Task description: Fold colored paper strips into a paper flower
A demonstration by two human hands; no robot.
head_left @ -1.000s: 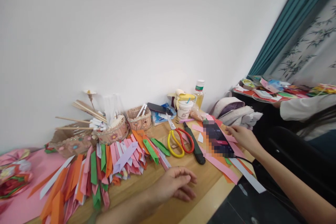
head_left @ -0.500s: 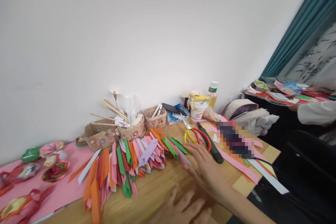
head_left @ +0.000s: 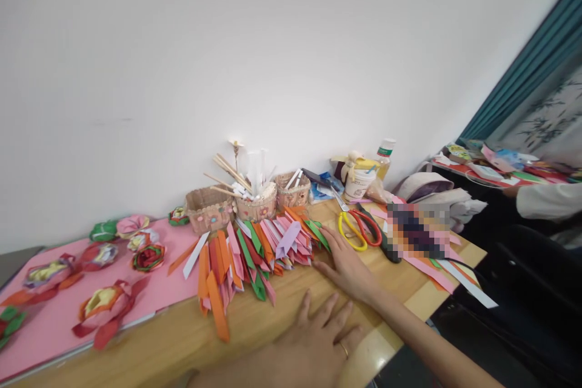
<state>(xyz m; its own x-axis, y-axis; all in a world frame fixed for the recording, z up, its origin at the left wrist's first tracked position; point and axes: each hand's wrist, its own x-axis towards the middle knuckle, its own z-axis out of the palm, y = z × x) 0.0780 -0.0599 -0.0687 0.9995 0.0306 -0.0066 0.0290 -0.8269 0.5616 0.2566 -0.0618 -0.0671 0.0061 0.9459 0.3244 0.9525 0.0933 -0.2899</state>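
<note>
My left hand [head_left: 311, 339] lies flat with its fingers spread on the wooden table, a ring on one finger. Just beyond it, my right hand [head_left: 348, 264] has its fingers stretched out, their tips against the right end of a row of folded paper strips [head_left: 259, 248] in orange, pink, green, white and purple. Neither hand grips anything I can see. Behind my right hand lie scissors [head_left: 359, 230] with one yellow and one red handle. A dark-handled tool [head_left: 390, 245] rests beside them, partly covered.
Paper flowers [head_left: 102, 309] lie on a pink sheet [head_left: 177, 285] at left. Decorated baskets [head_left: 211, 212] with sticks line the wall, near a paper cup [head_left: 359, 183] and bottle [head_left: 385, 157]. A pixelated object covers strips at right. A pale bag [head_left: 425, 185] and another person's sleeve [head_left: 545, 201] are beyond.
The view has turned left, bringing in more paper flowers. My right hand has come up against the row's right end. My left hand has moved farther into view, fingers spread.
</note>
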